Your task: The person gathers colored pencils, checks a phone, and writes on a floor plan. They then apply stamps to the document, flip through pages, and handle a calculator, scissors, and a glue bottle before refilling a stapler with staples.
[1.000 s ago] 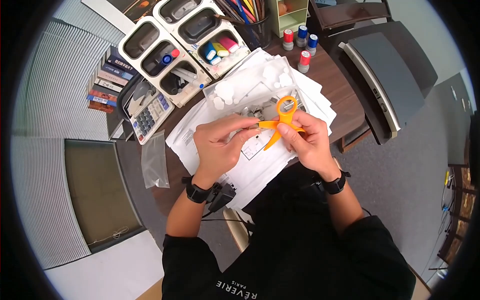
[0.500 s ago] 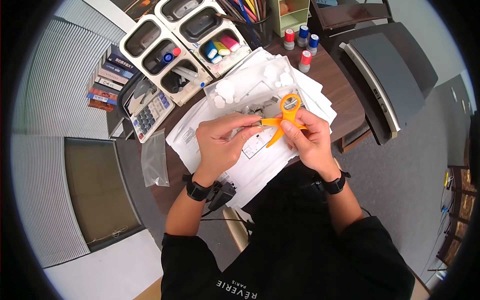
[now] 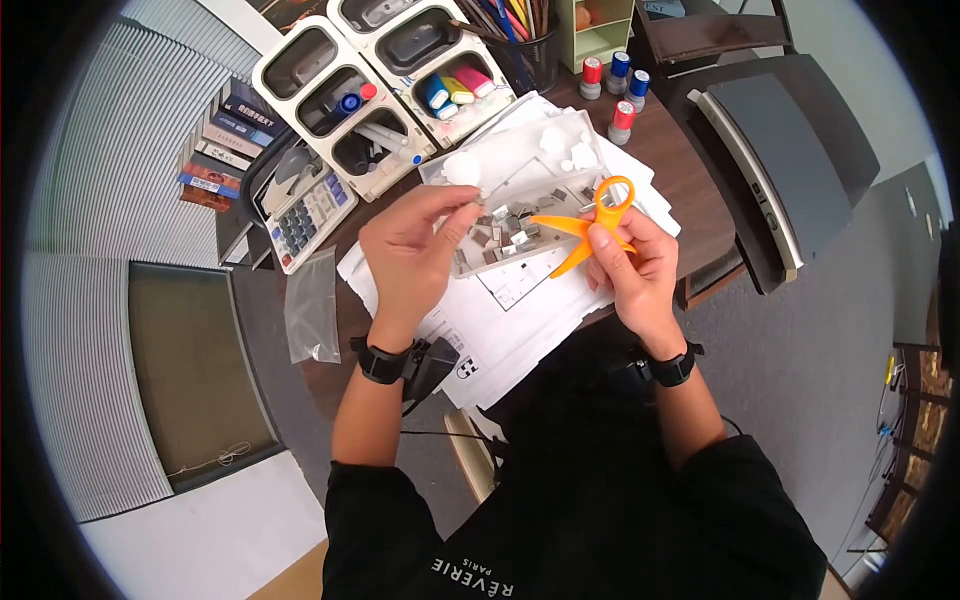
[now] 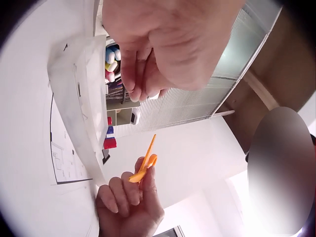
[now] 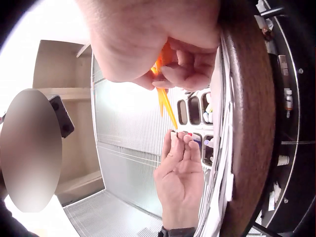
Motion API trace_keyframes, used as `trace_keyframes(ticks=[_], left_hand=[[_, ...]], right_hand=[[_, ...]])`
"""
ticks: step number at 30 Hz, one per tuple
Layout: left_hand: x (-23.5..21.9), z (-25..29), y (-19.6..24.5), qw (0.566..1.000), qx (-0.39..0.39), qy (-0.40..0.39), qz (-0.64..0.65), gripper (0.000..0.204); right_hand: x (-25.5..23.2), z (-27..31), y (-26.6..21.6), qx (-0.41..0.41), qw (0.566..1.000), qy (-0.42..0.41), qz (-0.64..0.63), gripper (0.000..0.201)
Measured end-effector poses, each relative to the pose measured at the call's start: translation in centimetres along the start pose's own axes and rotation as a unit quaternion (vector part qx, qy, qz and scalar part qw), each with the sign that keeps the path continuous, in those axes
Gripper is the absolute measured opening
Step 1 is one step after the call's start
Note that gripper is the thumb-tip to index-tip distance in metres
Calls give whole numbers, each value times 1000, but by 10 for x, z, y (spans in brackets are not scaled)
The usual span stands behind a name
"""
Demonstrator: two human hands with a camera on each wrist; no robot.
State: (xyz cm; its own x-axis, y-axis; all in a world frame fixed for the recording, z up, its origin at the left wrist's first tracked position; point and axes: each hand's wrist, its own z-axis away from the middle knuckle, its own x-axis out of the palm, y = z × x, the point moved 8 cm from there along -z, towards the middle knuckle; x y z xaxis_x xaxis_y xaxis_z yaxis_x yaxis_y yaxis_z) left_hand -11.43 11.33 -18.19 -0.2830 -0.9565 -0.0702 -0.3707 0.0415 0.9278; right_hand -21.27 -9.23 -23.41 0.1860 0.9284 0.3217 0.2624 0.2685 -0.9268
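Orange scissors (image 3: 575, 230) with spread blades are gripped by my right hand (image 3: 640, 265), the thumb pressed over their middle and one loop standing up. To the left, my left hand (image 3: 412, 250) pinches a small pale piece (image 5: 174, 134) between thumb and fingertips; most of it is hidden by the fingers. The blade tip points toward those fingertips, with a gap between in the head view. Beneath both hands lies a clear plastic box (image 3: 490, 265) holding small metal pieces (image 3: 515, 225) in its near part and white round pieces (image 3: 462, 168) at the back.
Printed paper sheets (image 3: 470, 345) lie under the box. Behind stand a white organizer (image 3: 385, 185) with markers and pens, a calculator (image 3: 310, 225), and a pencil cup (image 3: 525, 60). Red and blue stamps (image 3: 622, 118) stand at the back right. A clear bag (image 3: 313, 310) lies at left.
My left hand has drawn away from the scissors blade toward the back left. The right hand with the scissors has shifted slightly right, and the metal pieces in the box now show.
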Motion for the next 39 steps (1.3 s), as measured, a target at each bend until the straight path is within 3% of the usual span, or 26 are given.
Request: trace_keyframes(ticks=[2,5,12,15,17,20,23,24,26,29,35,39], left_hand=[[15,0,11,989,90,-104,-51,18],[25,3,8,982,60,-146,-103,20],[35,4,3,975,25,-168,-145,22],[35,4,9,977,61,-155,-135,22],[39,8,8,976,5,-193,-105,23],[52,18,5,968,-12,-248,-46,25],[51,24,-1,962,16,-262,-77,23],[50,25,-1,962,15,-261,-78,23],[40,21,-7,976,-70,-207,11,18],[31,14,-4,980,-65,-161,97,14],[34,13,-1,981,-67,-158,91,13],[30,11,-4,982,-64,-153,93,13]], right_hand=[[-4,1,0,-5,1000,17,-7,21],[-6,1,-2,-18,999,13,-48,21],[2,0,-4,-41,998,-41,-28,28],[-3,2,-5,-83,991,14,-106,28],[3,1,-6,-83,983,-67,-148,27],[6,0,-3,-48,989,-121,-76,29],[13,2,-4,-33,991,-131,-25,30],[14,3,-5,-32,990,-132,-25,30],[15,2,-7,-26,990,-138,-22,34],[18,-1,-14,-29,983,-165,-80,41],[13,-2,-1,1,986,-157,-46,55],[19,-4,-11,-41,982,-184,16,49]])
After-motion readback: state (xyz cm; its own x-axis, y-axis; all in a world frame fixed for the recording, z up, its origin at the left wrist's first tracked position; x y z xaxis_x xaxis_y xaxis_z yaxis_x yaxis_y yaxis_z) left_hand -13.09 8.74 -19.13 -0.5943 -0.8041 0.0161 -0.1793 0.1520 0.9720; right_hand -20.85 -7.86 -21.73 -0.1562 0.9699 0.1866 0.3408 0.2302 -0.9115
